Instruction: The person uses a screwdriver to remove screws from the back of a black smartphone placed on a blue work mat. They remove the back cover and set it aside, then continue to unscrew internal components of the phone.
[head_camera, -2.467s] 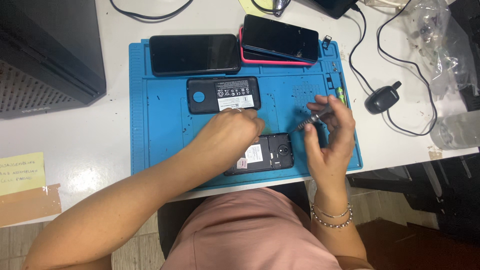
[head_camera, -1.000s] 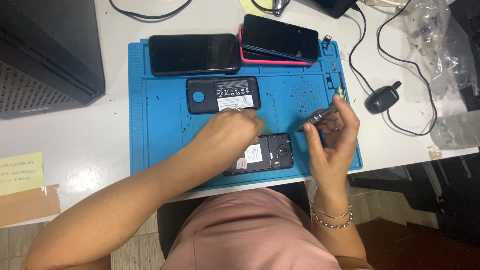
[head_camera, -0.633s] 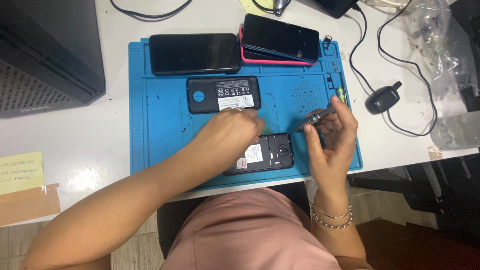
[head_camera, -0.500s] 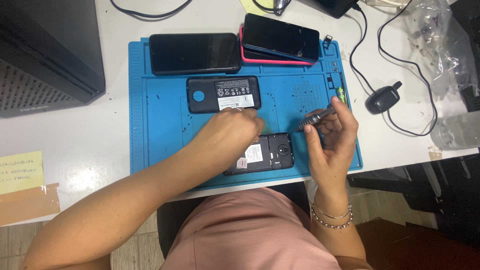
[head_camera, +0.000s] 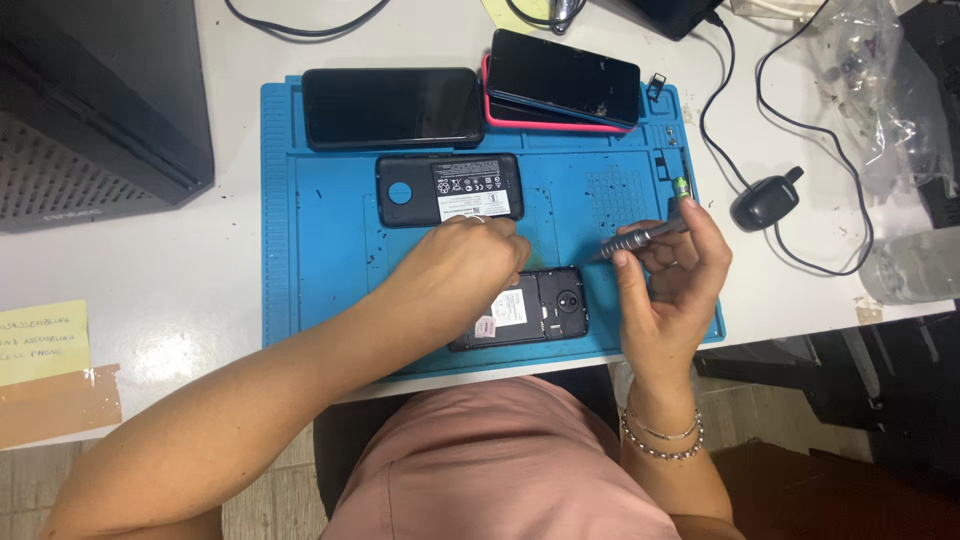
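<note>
Right hand (head_camera: 668, 290) pinches a slim grey metal screwdriver (head_camera: 640, 238), tip aimed left-down toward the opened black phone (head_camera: 525, 308), which lies lengthwise left-right just beside it. Left hand (head_camera: 462, 265) rests curled on the phone's upper edge; closure unclear. White label on phone; blue mat (head_camera: 320, 260) beneath.
</note>
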